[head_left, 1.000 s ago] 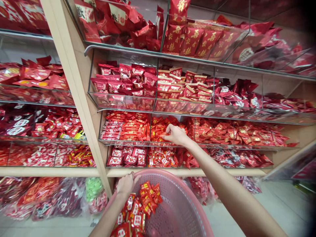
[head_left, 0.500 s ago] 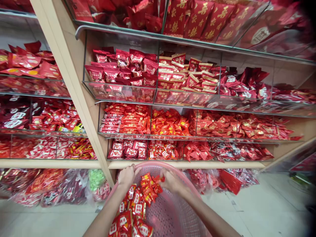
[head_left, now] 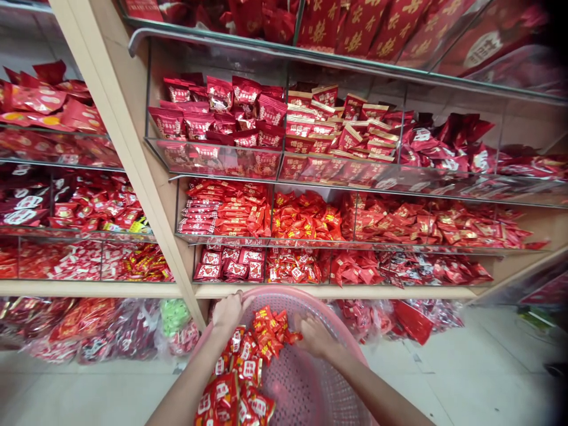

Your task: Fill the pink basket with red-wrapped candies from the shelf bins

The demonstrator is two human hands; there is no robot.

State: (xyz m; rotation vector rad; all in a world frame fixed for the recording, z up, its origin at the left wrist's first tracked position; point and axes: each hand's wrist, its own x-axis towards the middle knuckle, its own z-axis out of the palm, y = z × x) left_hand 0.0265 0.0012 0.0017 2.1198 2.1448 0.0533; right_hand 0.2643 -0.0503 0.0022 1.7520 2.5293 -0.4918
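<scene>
A pink plastic basket (head_left: 346, 319) with a perforated bottom is below me, in front of the shelves. My left hand (head_left: 229, 313) is closed over its far left rim. Inside the basket, small orange-red candy packets (head_left: 270, 331) lie in a heap near the far side. Larger red packets with white labels (head_left: 224, 395) are piled along the basket's left. My right hand (head_left: 314, 334) is inside the basket, just right of the small packets, with its fingers curled and slightly blurred. Whether a packet is inside those fingers is hidden.
Shelves with glass fronts (head_left: 346, 168) hold red candy packets in divided bins. A wooden upright (head_left: 106, 142) separates two shelf units. Clear plastic bags (head_left: 133, 334) of packets sit on the tiled floor (head_left: 479, 373) under the lowest board (head_left: 110, 288), left and right of the basket.
My right hand has moved slightly right and down, away from the heap of small packets, and its fingers look more curled. My left hand stays on the rim. The view has tilted slightly.
</scene>
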